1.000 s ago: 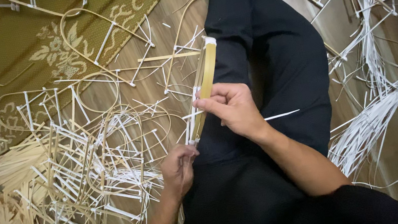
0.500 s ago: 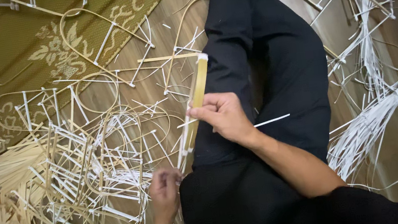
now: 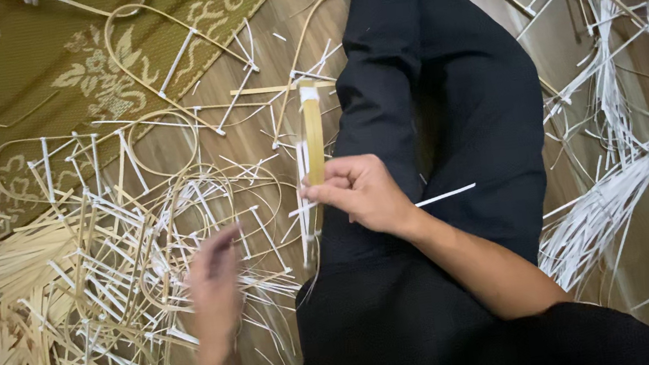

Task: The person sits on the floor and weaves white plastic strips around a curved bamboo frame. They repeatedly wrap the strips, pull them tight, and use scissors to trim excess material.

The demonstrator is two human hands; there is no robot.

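My right hand (image 3: 363, 194) is closed around a bundle of thin yellow bamboo strips (image 3: 312, 134) bound at the top with white tape, held upright over my black trouser leg (image 3: 445, 85). A white strip (image 3: 446, 195) pokes out from behind this hand. My left hand (image 3: 214, 291) is blurred, fingers apart, hovering over the tangled pile of bent bamboo hoops and white-taped sticks (image 3: 119, 257) on the floor. It holds nothing that I can see.
A green and gold patterned rug (image 3: 22, 71) covers the upper left floor. Cut bamboo sticks (image 3: 12, 262) lie stacked at the left. Long white strips (image 3: 629, 178) and wire-like frames (image 3: 583, 2) spread over the wooden floor at the right.
My left hand has let go of the bundle's lower end and moved left over the pile. My right hand still holds the bundle and has barely shifted.
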